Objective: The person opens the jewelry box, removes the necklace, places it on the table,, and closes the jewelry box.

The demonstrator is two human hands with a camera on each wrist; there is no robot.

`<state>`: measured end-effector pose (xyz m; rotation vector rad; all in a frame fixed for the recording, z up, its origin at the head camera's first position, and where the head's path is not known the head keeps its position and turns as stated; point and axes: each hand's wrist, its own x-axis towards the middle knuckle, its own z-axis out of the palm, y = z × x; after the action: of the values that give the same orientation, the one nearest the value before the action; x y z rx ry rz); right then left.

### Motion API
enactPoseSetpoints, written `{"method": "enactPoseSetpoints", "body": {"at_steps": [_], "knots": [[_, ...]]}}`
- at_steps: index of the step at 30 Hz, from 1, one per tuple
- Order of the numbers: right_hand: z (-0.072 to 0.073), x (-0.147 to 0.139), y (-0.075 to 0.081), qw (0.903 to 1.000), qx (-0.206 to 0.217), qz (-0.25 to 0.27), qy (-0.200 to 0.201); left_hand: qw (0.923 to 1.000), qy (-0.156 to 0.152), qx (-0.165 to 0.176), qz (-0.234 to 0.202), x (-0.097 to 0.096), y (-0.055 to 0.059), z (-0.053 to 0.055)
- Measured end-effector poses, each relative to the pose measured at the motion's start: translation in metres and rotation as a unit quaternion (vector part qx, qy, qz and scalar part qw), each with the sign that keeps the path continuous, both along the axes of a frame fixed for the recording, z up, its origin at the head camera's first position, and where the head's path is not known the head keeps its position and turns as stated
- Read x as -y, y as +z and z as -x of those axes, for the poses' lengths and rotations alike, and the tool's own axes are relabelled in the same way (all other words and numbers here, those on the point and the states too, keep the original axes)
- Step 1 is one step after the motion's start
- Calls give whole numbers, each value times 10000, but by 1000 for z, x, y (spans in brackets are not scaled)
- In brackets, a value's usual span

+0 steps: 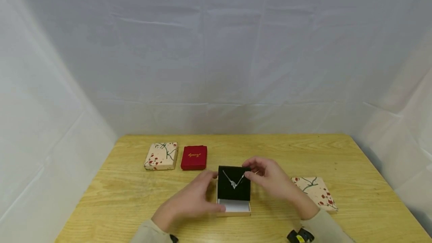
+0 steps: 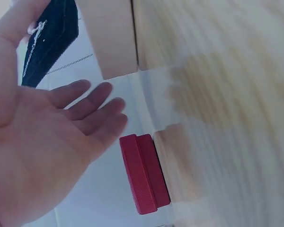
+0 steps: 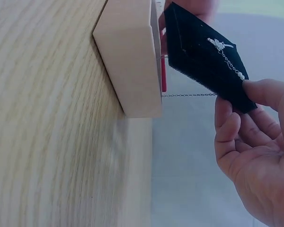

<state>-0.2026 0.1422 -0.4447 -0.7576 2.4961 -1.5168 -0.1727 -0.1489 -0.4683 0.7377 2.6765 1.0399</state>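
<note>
My right hand (image 1: 271, 179) pinches the upper right corner of a black velvet jewelry pad (image 1: 234, 194) between thumb and fingers. A silver necklace (image 1: 233, 184) with a small pendant lies across the pad's face. The pad is tilted up above an open cardboard box base (image 1: 233, 214) with a white inside. In the right wrist view, thin chain (image 3: 189, 95) runs from behind the pad down to the box. My left hand (image 1: 189, 198) is at the box's left side, its fingers (image 2: 102, 101) loosely extended and its thumb by the front left corner.
A floral-patterned lid (image 1: 315, 192) lies to the right, partly behind my right forearm. Further back on the left are a matching floral box (image 1: 161, 156) and a red jewelry box (image 1: 194, 157) with gold lettering. White sheeting (image 1: 216, 66) hangs behind the wooden table (image 1: 135, 198).
</note>
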Motion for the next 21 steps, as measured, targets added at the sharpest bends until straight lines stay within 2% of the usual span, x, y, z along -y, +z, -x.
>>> {"method": "enactPoseSetpoints", "body": {"at_steps": [5,10,14,21], "knots": [[1,0,1,9999,26,170,-1,9966,216,319,-733,-1,8,2],[3,0,2,9996,54,274,19,9835,363,796,-1585,-6,12,3],[4,0,2,9994,81,329,43,9758,448,925,-1932,-9,14,1],[3,2,3,9992,121,387,-23,9668,520,1136,-2228,-13,13,-1]]}}
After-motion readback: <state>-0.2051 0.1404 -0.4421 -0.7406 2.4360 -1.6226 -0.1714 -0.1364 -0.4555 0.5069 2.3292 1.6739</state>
